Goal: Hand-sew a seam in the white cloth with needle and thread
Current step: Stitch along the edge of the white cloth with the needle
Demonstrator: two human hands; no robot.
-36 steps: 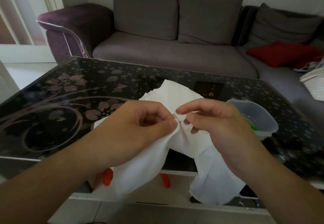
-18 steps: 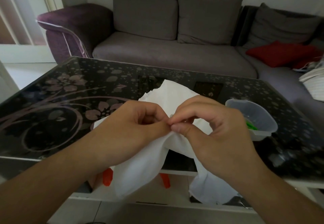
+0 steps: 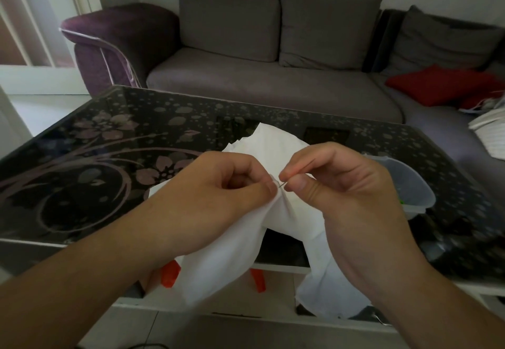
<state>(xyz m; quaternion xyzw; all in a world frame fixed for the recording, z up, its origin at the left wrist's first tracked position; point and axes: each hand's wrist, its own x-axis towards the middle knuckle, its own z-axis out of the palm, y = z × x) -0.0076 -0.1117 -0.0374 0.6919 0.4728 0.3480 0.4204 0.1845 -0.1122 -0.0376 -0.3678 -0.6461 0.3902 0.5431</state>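
Note:
The white cloth (image 3: 276,149) is bunched over the near edge of the black glass table (image 3: 109,157), with two ends hanging down in front. My left hand (image 3: 218,198) pinches a fold of the cloth between thumb and forefinger. My right hand (image 3: 336,182) pinches the thin needle (image 3: 282,184) right at that fold; only a short dark sliver of it shows between the fingertips. The thread is too fine to make out.
A translucent plastic tub (image 3: 404,184) with something green inside stands on the table just right of my right hand. Orange items (image 3: 170,276) sit on the shelf under the tabletop. A grey sofa (image 3: 273,89) with a red cushion (image 3: 442,83) lies beyond the table.
My right hand closed in over the fold beside the left fingertips, then drew back a little to the right, so the needle shows again between the fingertips. My left hand stayed put.

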